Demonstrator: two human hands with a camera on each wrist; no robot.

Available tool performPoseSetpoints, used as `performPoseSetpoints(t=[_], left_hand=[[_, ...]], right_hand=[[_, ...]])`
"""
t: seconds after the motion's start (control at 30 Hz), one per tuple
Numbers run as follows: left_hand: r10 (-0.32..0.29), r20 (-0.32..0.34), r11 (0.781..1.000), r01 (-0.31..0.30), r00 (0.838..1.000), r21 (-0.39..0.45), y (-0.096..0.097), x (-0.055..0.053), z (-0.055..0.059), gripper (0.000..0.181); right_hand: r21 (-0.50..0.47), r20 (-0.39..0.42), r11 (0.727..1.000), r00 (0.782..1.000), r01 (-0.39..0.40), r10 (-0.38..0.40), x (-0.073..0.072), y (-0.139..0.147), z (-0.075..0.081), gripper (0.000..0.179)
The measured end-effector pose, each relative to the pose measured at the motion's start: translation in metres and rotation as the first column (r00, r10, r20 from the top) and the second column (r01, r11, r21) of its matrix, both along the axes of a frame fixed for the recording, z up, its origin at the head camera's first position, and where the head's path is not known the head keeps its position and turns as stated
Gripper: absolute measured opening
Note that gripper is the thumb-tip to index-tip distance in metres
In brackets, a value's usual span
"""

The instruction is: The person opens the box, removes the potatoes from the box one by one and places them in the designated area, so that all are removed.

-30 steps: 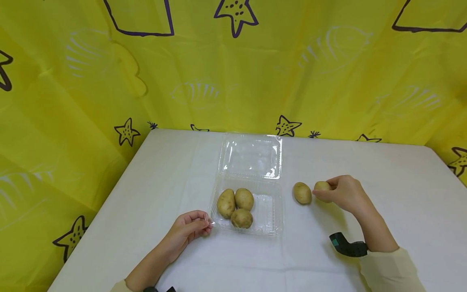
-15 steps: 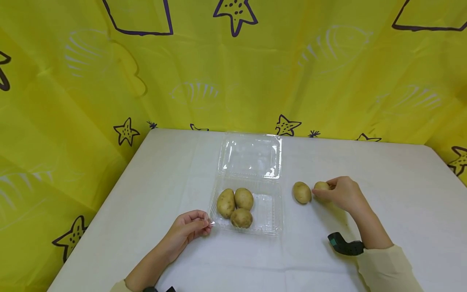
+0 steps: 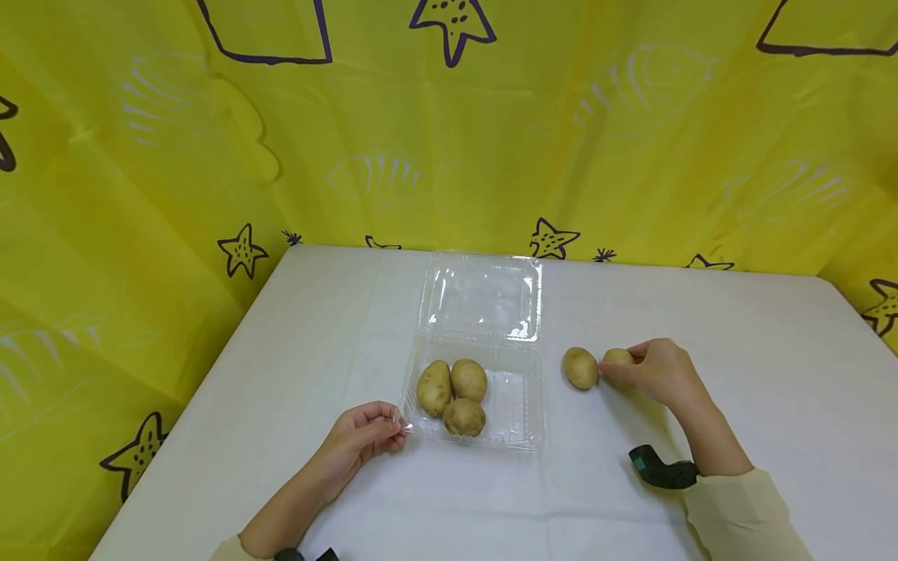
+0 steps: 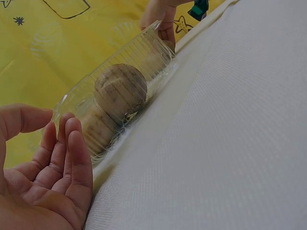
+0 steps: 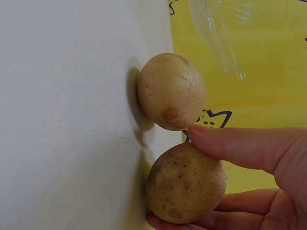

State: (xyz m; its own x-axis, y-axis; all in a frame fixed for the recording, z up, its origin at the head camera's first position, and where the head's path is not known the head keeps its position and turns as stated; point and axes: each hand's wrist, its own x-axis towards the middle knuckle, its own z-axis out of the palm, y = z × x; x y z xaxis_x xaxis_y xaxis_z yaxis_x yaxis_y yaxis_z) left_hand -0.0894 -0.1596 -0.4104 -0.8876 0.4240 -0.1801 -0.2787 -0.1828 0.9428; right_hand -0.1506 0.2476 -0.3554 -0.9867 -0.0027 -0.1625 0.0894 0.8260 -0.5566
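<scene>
A clear plastic clamshell box (image 3: 515, 409) lies with its lid (image 3: 484, 300) folded back toward the curtain. Three potatoes (image 3: 468, 380) sit together in the left part of its base. My left hand (image 3: 365, 436) pinches the box's near left corner between thumb and fingers. Right of the box, my right hand (image 3: 662, 374) grips a potato (image 5: 186, 184), thumb on one side and fingers on the other, down at the tabletop. Just left of it another potato (image 3: 581, 368) rests on the table, close to the right thumb tip.
A white cloth covers the table (image 3: 737, 335). Behind it and along the left side hangs a yellow curtain (image 3: 491, 156) with drawn starfish and fish. A dark device (image 3: 662, 467) is strapped to the right wrist.
The right hand, gripping its potato, has shifted very slightly. The left hand, the box and the other potatoes stay as they were.
</scene>
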Motion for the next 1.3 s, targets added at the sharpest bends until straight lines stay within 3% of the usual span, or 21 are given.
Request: performPoseSetpoints(t=[0.7,1.3], left_hand=[[-0.008,-0.006,1.000,0.008,1.000,0.007,-0.0002,-0.0001,0.0015,0.003],[0.014,0.025,1.000,-0.014,1.000,-0.023,0.0011,0.0003,0.0018,0.006]], right_hand=[[0.030,0.051,0.999,0.999,0.013,-0.014,-0.0001,-0.0009,0.0028,0.061],[0.028,0.021,0.999,1.000,0.017,-0.017,0.0018,-0.0015,0.0021,0.053]])
